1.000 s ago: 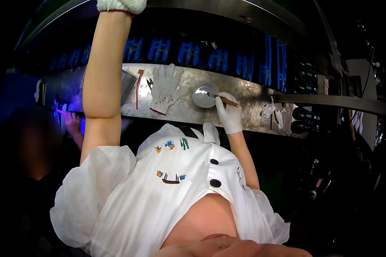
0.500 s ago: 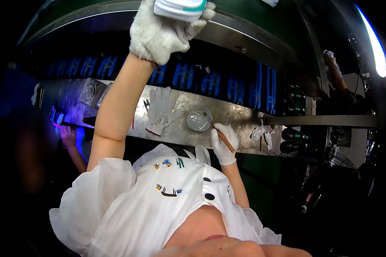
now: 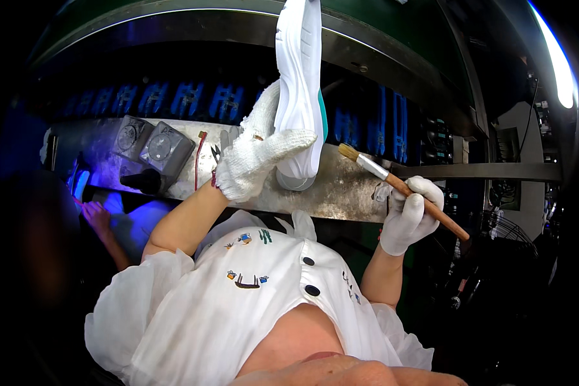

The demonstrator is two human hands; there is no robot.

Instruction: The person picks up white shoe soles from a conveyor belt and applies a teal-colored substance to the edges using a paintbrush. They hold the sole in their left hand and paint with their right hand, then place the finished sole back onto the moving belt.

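My left hand point(image 3: 254, 151), in a white knit glove, grips a white shoe sole point(image 3: 299, 96) and holds it upright above the bench. A strip of teal shows along the sole's right side. In my right hand point(image 3: 410, 217), also gloved in white, is a paintbrush point(image 3: 399, 185) with a brown wooden handle and metal ferrule. Its pale bristles point up and left, apart from the sole. Behind the lower end of the sole stands a round bowl point(image 3: 296, 183), mostly hidden. The spare glove on the bench is largely covered by my left hand.
Two grey box-like devices point(image 3: 167, 149) and a dark object point(image 3: 141, 181) sit on the metal bench point(image 3: 341, 193) at left, near a red thin tool point(image 3: 200, 157). A co-worker's hand point(image 3: 96, 217) is at far left. A metal bar point(image 3: 489, 171) crosses at right; a green conveyor point(image 3: 379, 22) runs beyond.
My left hand has come down and nearer from the conveyor with the sole, now upright over the bench. My right hand has lifted the brush away from the bowl, to the right.
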